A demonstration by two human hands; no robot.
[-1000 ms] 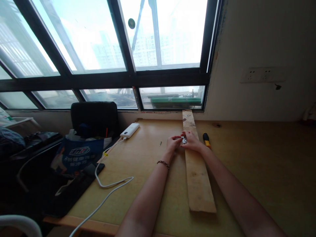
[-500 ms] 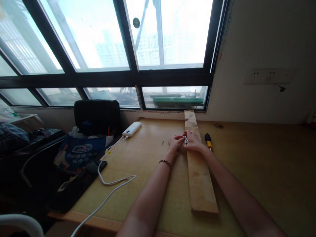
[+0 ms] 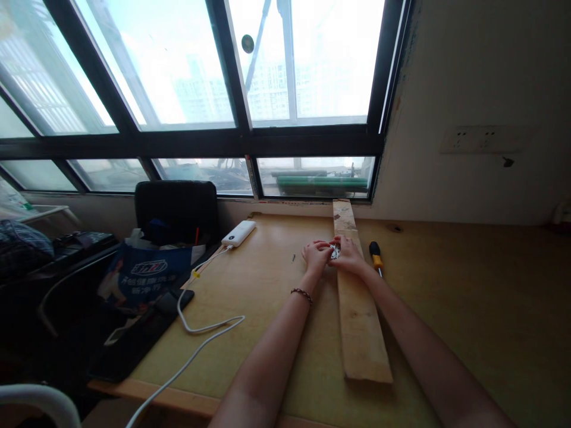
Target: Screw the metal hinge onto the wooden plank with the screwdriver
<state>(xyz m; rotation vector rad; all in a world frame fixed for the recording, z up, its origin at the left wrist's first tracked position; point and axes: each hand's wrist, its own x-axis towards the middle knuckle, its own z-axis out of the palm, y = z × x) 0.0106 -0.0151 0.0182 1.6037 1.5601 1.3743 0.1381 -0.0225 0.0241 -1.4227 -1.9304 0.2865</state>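
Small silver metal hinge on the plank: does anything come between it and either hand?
Nothing visible does. The left hand and right hand both close on the small silver metal hinge over the long pale wooden plank. The yellow-and-black screwdriver lies apart, right of the plank.

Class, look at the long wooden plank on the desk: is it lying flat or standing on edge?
Lying flat: the plank rests with its broad face up on the desk.

Daylight floods through the window (image 3: pixel 267 65), blown out white across the top of the frame. The lower left sits in deep shadow. The desk (image 3: pixel 468 297) is softly lit. Frame edges bend outward; detail is soft.
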